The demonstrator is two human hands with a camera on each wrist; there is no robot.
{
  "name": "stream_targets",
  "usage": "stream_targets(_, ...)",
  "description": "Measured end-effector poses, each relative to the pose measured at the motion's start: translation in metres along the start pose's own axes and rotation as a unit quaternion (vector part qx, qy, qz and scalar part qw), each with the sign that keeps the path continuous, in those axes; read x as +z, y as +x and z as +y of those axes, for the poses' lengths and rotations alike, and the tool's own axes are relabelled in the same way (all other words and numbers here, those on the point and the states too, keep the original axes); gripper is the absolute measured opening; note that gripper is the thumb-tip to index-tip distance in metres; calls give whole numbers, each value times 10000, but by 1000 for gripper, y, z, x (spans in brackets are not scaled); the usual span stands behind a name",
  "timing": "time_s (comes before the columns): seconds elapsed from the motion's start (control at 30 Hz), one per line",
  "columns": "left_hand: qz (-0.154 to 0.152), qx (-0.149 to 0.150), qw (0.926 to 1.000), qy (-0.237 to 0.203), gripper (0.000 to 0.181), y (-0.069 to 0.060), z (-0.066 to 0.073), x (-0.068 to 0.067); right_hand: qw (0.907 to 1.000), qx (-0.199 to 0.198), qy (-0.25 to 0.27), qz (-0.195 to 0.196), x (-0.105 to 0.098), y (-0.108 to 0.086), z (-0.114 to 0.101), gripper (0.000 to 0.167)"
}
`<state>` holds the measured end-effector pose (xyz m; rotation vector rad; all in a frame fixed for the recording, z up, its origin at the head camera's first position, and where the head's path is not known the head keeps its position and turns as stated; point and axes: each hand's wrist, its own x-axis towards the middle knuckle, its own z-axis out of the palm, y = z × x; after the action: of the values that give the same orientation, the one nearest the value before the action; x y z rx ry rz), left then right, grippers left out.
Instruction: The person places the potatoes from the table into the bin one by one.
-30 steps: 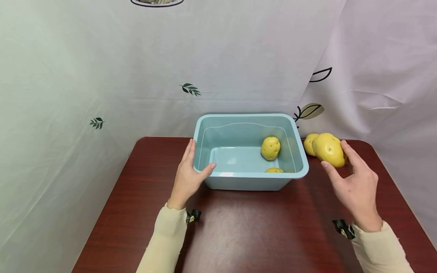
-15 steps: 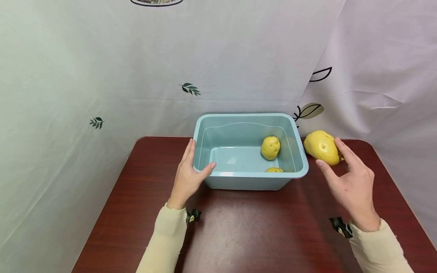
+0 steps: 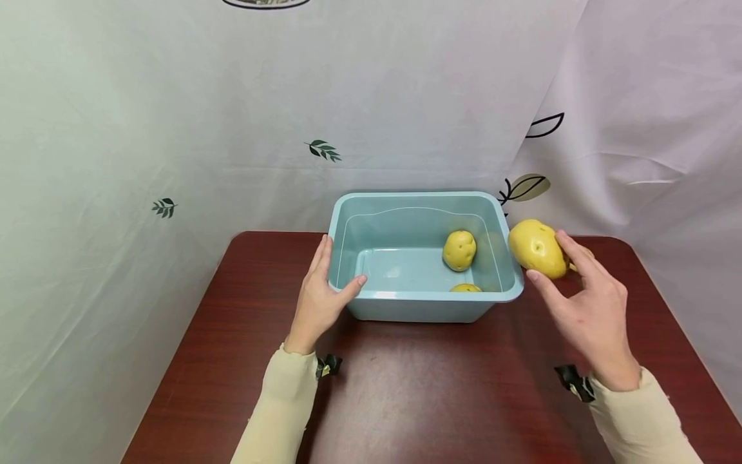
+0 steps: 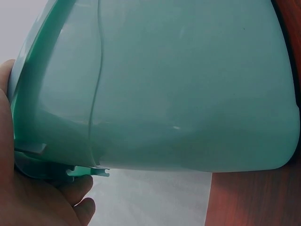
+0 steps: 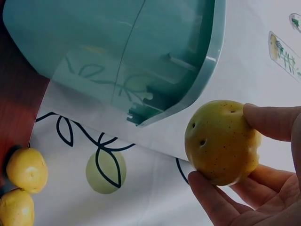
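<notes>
A light blue plastic bin (image 3: 414, 310) stands on the table with two yellow potatoes in it: one potato (image 3: 459, 251) near its right wall, another potato (image 3: 466, 288) partly hidden behind the front rim. My left hand (image 3: 321, 299) holds the bin's front left corner, thumb over the rim and fingers along the outer side; in the left wrist view, fingertips (image 4: 77, 189) show under the rim. My right hand (image 3: 588, 309) grips a yellow potato (image 3: 538, 249) between thumb and fingers, just right of the bin's right rim. In the right wrist view this potato (image 5: 222, 142) is beside the rim corner.
Two more potatoes, an upper potato (image 5: 27, 170) and a lower potato (image 5: 16, 208), sit at the table edge in the right wrist view, mostly hidden behind my right hand in the head view. A white patterned cloth (image 3: 406, 96) hangs behind the dark red table (image 3: 429, 393).
My right hand has moved left with the potato, from above the back right of the table to beside the bin's right rim. My left hand and the bin have stayed in place.
</notes>
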<state>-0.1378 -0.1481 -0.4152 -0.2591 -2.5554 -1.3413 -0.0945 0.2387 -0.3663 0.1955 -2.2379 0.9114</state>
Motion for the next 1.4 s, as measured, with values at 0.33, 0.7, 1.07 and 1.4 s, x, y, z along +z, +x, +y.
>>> stream_targets(0.33, 4, 15, 10000, 18, 99, 1, 1, 0, 9998, -43, -37, -178, 6, 1, -6, 78)
stream_targets(0.7, 13, 5, 10000, -5, 98, 1, 0, 0, 9980, -22, -130, -623, 16, 5, -13, 71)
stream_targets(1.07, 26, -14, 10000, -7, 98, 0, 0, 1, 9954, -158, -163, -926, 25, 9, -13, 67)
stream_targets(1.4, 42, 2, 10000, 29, 98, 0, 0, 0, 9929, -261, -244, -1136, 31, 11, -12, 67)
